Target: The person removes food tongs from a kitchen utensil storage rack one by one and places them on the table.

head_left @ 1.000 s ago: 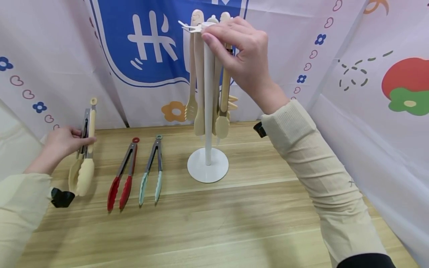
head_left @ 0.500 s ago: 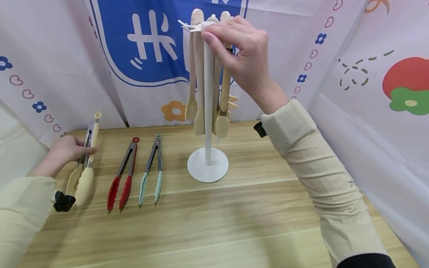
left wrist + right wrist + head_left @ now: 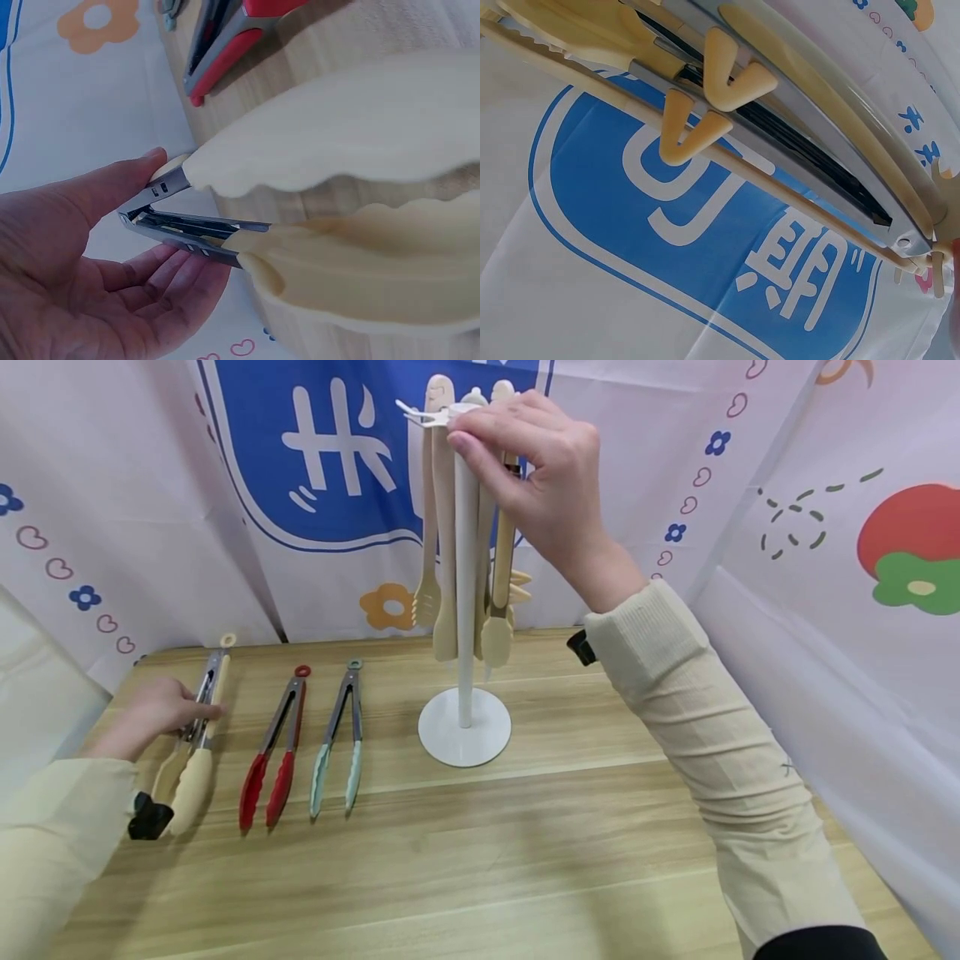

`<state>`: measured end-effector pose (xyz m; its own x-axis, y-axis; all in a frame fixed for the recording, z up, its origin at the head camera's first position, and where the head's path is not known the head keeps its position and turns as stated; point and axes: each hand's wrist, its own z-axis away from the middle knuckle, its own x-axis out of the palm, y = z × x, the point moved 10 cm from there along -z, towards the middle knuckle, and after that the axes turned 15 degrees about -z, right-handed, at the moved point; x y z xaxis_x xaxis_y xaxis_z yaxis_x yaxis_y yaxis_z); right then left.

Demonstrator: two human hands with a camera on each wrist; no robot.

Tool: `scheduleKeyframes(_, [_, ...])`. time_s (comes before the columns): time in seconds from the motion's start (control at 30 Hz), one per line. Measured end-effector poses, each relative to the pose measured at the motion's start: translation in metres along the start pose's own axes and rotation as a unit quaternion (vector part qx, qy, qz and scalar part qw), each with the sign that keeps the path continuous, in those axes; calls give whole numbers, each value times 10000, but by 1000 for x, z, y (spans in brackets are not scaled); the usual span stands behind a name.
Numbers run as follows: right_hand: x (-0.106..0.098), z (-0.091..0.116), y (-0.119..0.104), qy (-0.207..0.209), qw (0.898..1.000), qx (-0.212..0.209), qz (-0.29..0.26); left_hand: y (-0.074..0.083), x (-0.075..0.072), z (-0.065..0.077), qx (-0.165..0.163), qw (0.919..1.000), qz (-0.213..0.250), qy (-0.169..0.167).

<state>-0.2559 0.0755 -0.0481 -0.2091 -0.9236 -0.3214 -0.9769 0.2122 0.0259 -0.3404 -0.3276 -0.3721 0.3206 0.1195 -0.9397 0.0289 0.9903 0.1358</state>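
Observation:
At the left of the head view, my left hand (image 3: 159, 710) grips a pair of cream-tipped tongs (image 3: 192, 789) by the metal arms. The left wrist view has the thumb on one arm of the tongs (image 3: 337, 127) and the fingers along the other, with their scalloped heads spread apart. My right hand (image 3: 551, 477) pinches the top of a white utensil stand (image 3: 466, 568) with thumb and fingers. Cream utensils hang from it, among them a slotted one (image 3: 427, 602) and another pair of tongs (image 3: 817, 75) close under the right hand.
Red-tipped tongs (image 3: 255, 785) and mint-tipped tongs (image 3: 320, 777) lie spread on the wooden table (image 3: 450, 877), between the left hand and the stand's round base (image 3: 435, 735). A printed cloth (image 3: 315, 593) hangs behind the table.
My left hand has come down and slightly right with the cream-tipped tongs, now low over the table beside the red pair. The right hand stays at the stand's top.

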Motion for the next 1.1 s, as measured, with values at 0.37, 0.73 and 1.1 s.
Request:
scheduleKeyframes(0.37, [0, 0, 0, -40, 10000, -22, -57, -5, 20, -12, -188, 9993, 270, -187])
scheduleKeyframes(0.73, [1, -1, -1, -37, 9999, -45, -115, -1, 28, -17, -150, 9994, 246, -201])
scheduleKeyframes(1.1, [1, 0, 0, -23, 9999, -17, -98, -1, 33, -19, -220, 9996, 68, -185])
